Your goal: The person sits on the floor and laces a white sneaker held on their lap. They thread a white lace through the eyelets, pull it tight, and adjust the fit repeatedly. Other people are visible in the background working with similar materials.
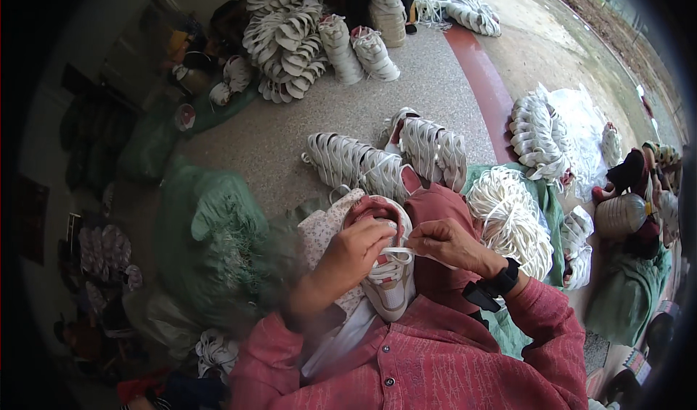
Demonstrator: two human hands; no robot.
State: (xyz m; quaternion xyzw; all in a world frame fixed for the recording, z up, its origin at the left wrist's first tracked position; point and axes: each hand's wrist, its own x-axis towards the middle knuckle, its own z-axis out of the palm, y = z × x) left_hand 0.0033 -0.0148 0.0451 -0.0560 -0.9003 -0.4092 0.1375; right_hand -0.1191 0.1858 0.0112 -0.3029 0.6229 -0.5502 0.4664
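A white sneaker (386, 294) with a red lining lies in my lap, its opening away from me and its toe toward me. White shoelace (397, 252) runs across its upper part. My left hand (357, 247) is closed at the sneaker's opening, fingers bent around the lace; the fingertips partly hide what they pinch. On the other side, my right hand (451, 247) pinches the lace between thumb and fingers, just off the shoe's right edge. A flower-patterned cloth (330, 225) lies under the sneaker on my left leg.
Rows of nested white shoe uppers (356, 162) lie just ahead. A heap of white laces (508, 221) sits on green sheeting to my right. At left stands a bulky green sack (214, 221). More stacked uppers (287, 40) are farther back, and a plastic jug (621, 215) stands far right.
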